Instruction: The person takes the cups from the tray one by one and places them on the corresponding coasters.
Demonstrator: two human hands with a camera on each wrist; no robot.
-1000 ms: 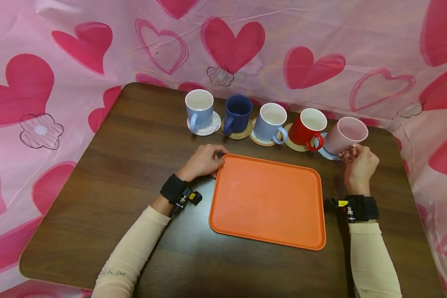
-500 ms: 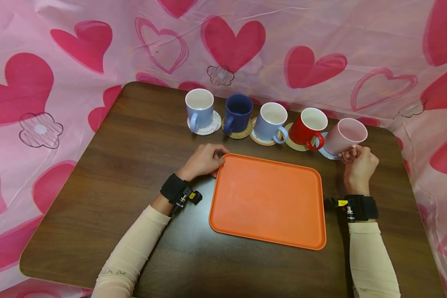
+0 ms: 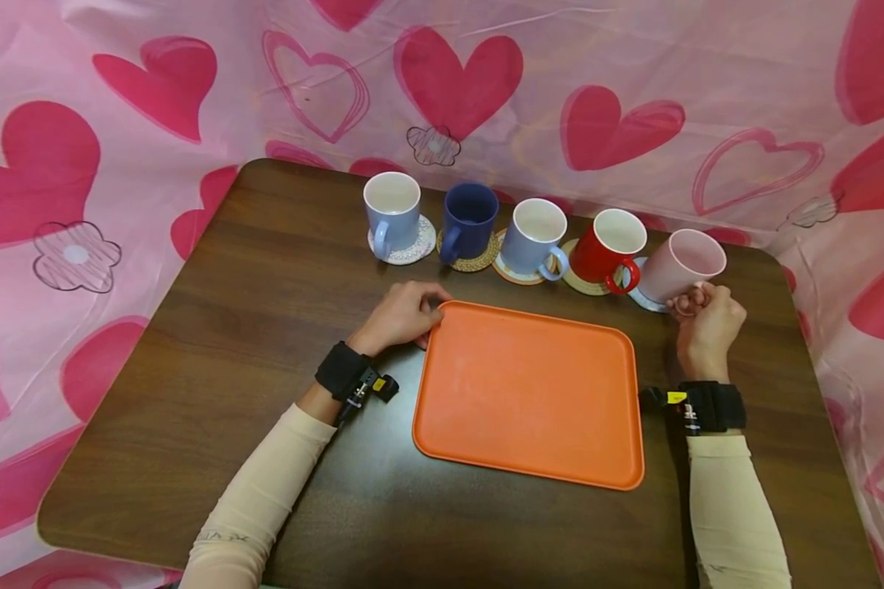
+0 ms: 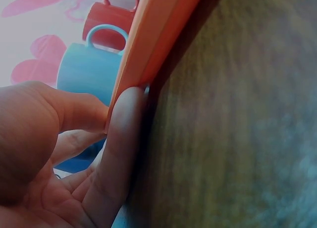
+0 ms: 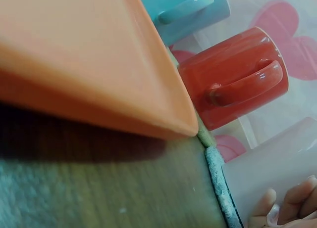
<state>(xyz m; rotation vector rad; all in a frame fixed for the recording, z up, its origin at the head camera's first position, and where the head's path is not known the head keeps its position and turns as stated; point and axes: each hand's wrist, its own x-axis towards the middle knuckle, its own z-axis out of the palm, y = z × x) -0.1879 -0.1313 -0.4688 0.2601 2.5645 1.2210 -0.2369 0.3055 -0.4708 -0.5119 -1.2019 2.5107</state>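
My left hand [image 3: 401, 315] pinches the far left corner of the orange tray [image 3: 530, 393]. In the left wrist view, the thumb [image 4: 81, 114] lies on the rim's upper side and a finger [image 4: 126, 124] goes under it. At the right, my right hand [image 3: 710, 323] grips the handle of a pink mug [image 3: 659, 274]. That mug leans a little in the head view, over a pale blue coaster [image 3: 641, 303]. The fingertips [image 5: 265, 203] curl at the handle in the right wrist view, and most of the handle is hidden.
Left of the pink mug, a red mug [image 3: 592, 260], a light blue mug [image 3: 521, 249], a navy mug [image 3: 467, 231] and another light blue mug [image 3: 396, 227] stand on coasters. They line the back of the brown table [image 3: 191, 393], before a heart-patterned cloth [image 3: 501, 180].
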